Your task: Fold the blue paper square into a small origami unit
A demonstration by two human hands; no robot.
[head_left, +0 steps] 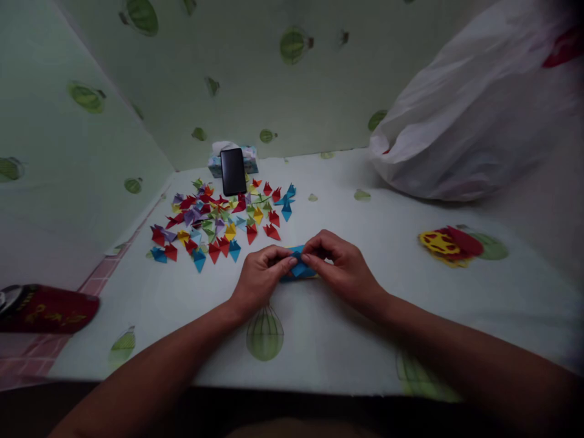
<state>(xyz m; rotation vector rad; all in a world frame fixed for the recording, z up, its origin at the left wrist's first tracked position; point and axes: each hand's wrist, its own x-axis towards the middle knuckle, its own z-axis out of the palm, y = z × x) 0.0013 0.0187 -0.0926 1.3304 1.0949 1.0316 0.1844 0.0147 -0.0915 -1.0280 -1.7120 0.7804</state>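
Both the left hand [261, 272] and the right hand [345, 267] pinch a small folded blue paper [298, 269] between thumbs and fingers, near the middle of the bench [328, 353]. Dozens of colourful folded paper figures [230, 231] lie scattered beyond the left hand, below a dark phone [233, 172] propped against a tissue box [250, 159], while a bulging white bag [456, 121] sits at the back right.

My one view, head-worn, facing forward and down across the table [328, 347], left hand [261, 275] and right hand [345, 271] close ahead, wall [328, 97] beyond
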